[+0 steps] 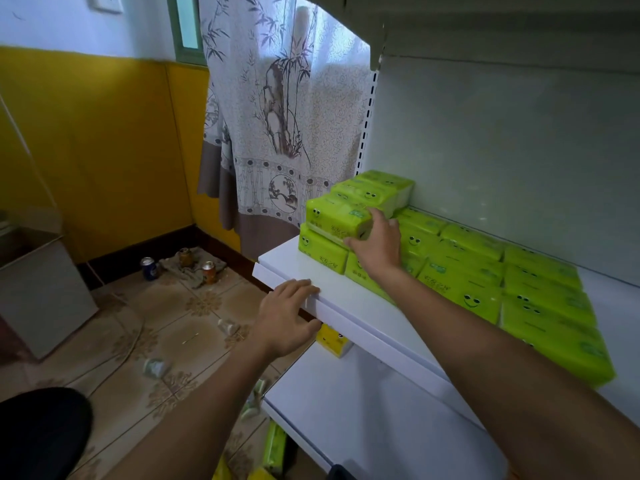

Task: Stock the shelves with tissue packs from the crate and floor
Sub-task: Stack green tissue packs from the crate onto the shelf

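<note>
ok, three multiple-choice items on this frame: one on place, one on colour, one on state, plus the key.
1. Where is the left hand?
A. on the shelf's front edge
B. raised overhead
C. behind the back

2. What colour is the lower pack showing under that edge?
A. green
B. yellow
C. blue

3. What is the right hand doing?
A. hanging empty
B. gripping a second-layer green pack
C. waving in the air

Key: 1 A, its fingers lie over the white lip; 2 B, yellow shows just below the lip; 3 B, thumb and fingers curl round the pack's end.
</note>
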Demonstrator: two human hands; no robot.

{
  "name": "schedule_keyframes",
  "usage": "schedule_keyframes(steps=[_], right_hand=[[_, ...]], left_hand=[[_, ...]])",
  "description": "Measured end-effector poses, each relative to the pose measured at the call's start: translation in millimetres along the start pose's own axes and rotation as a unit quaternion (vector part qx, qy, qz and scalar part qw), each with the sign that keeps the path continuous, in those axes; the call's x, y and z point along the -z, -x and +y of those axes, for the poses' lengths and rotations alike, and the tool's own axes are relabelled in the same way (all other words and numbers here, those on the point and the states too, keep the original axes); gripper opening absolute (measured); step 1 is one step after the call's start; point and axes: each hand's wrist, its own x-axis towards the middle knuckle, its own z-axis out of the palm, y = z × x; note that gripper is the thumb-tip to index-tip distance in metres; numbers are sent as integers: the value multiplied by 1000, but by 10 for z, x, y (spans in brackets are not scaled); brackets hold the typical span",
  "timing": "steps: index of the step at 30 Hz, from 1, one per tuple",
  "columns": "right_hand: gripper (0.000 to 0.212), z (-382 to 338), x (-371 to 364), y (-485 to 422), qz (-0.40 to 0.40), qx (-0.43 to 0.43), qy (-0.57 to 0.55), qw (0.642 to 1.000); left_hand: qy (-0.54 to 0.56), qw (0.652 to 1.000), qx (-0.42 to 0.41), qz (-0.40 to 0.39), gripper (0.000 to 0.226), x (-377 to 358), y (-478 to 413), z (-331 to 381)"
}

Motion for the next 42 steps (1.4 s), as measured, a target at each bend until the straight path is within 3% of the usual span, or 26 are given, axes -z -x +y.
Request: schedule_keyframes(steps=[5,11,16,25,29,32,35,38,42], right_hand=[[74,-24,25,151,0,10,-24,1000],[56,75,191,654,8,82,21,996],[52,559,92,1484,-39,128,24,991],[52,2343,-458,2948,-246,-30,128,960],[61,3050,-672,3592,-396,-155,161,891],[72,3419,-800,3963,-498,-207,143,830],[45,3538,-837,4129,-532,-250,143,796],[40,3637,-990,4226,-529,-286,106,792],[65,3894,-1337,4303,-505,-321,55,799]], left_hand=[[-51,998,-20,-9,87,33,82,23],[-58,998,-27,-5,86,17,443,93],[-42,996,-7,-79,91,-373,1056,144],[18,969,87,-230,89,-1861,2352,37],[60,920,149,-358,97,-2438,2858,4],[86,868,209,-442,89,-2683,3075,-7],[121,828,293,-463,80,-2828,3237,-56],[159,798,366,-451,84,-2922,3389,-151],[212,748,462,-427,86,-3052,3403,-232]])
